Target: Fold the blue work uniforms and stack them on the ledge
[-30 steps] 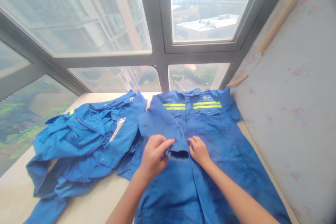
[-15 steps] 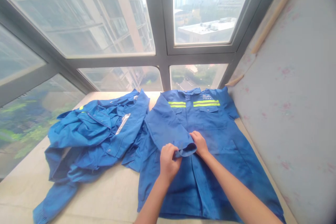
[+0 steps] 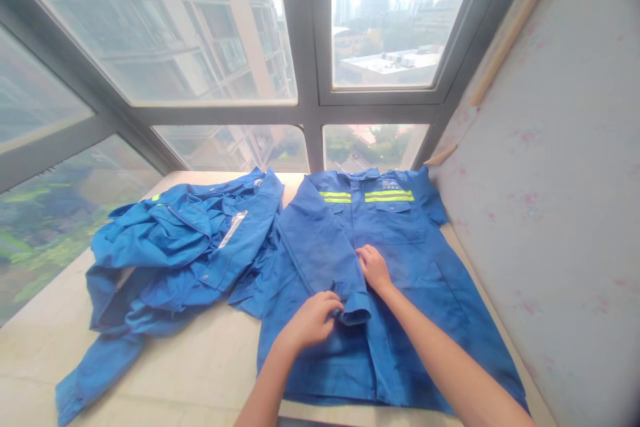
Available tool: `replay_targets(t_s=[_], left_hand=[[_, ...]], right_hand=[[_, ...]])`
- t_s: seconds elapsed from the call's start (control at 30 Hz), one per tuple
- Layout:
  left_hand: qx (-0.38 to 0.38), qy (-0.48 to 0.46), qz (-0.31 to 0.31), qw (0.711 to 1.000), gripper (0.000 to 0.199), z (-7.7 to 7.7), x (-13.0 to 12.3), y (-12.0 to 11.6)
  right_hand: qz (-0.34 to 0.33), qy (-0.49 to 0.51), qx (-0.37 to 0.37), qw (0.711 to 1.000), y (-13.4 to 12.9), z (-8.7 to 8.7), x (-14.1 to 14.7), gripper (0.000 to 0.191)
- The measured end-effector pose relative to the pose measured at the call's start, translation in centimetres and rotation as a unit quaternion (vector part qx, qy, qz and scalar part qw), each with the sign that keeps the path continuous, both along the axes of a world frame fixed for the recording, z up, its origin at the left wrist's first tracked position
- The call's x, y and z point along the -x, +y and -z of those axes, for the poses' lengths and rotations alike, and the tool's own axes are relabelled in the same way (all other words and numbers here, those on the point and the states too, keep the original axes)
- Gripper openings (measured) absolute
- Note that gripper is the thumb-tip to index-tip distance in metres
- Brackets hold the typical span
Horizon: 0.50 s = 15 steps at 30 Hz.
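A blue work jacket (image 3: pixel 400 320) with yellow-and-grey reflective strips lies front up, its collar toward the window. One sleeve (image 3: pixel 320 240) is folded across its front, with the cuff opening toward me. My left hand (image 3: pixel 311 321) is closed on the sleeve near the cuff, fingertips pinching the fabric. My right hand (image 3: pixel 374 268) has its fingers curled at the sleeve's inner edge, a bit above the cuff; the fingertips are partly hidden. To the left, a second blue jacket (image 3: pixel 170 240) lies crumpled, one sleeve trailing toward the near edge.
Both jackets lie on a pale wooden surface (image 3: pixel 210 373). Grey-framed windows (image 3: pixel 310 113) rise behind and to the left. A wall with faint flowered paper (image 3: pixel 530 213) borders the right side, close to the jacket's edge.
The sleeve's cuff has come down toward me and straightened along the jacket front. My left hand has moved down with it, while my right hand has shifted slightly up and left.
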<state>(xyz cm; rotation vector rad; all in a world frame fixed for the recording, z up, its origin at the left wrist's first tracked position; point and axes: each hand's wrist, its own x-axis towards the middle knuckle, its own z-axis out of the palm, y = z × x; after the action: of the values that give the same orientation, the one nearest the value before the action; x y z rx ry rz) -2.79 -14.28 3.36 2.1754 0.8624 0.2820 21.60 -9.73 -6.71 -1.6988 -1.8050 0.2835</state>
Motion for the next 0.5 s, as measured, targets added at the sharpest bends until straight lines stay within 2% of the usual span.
replay_targets(t_s=[0.03,0.07,0.13,0.2,0.27,0.4,0.5], left_hand=[[0.018,-0.022,-0.008,1.0,0.04,0.2,0.8,0.5],[0.023,-0.043,-0.042,0.998,0.043,0.6,1.7,1.2],[-0.003,-0.043,-0.182,0.982,0.039,1.2,3.2,3.3],[-0.046,-0.011,-0.333,0.942,0.035,1.9,4.4,5.9],[-0.053,0.012,-0.436,0.899,0.038,2.4,5.0,8.6],[0.01,0.015,-0.494,0.869,0.05,3.5,5.1,12.6],[0.029,0.007,-0.507,0.862,0.052,4.7,4.7,13.9]], right_hand=[[-0.001,0.002,-0.002,1.0,0.0,0.1,0.0,0.03],[-0.004,0.003,-0.004,1.0,0.0,0.2,0.0,0.032],[-0.009,0.0,-0.008,1.0,-0.1,0.3,0.0,0.034],[-0.012,-0.008,-0.011,1.0,-0.1,0.4,0.1,0.035],[-0.014,-0.017,-0.013,1.0,-0.1,0.4,0.1,0.035],[-0.018,-0.022,-0.015,0.999,0.0,0.4,0.2,0.034],[-0.016,-0.022,-0.017,0.999,0.0,0.3,0.2,0.034]])
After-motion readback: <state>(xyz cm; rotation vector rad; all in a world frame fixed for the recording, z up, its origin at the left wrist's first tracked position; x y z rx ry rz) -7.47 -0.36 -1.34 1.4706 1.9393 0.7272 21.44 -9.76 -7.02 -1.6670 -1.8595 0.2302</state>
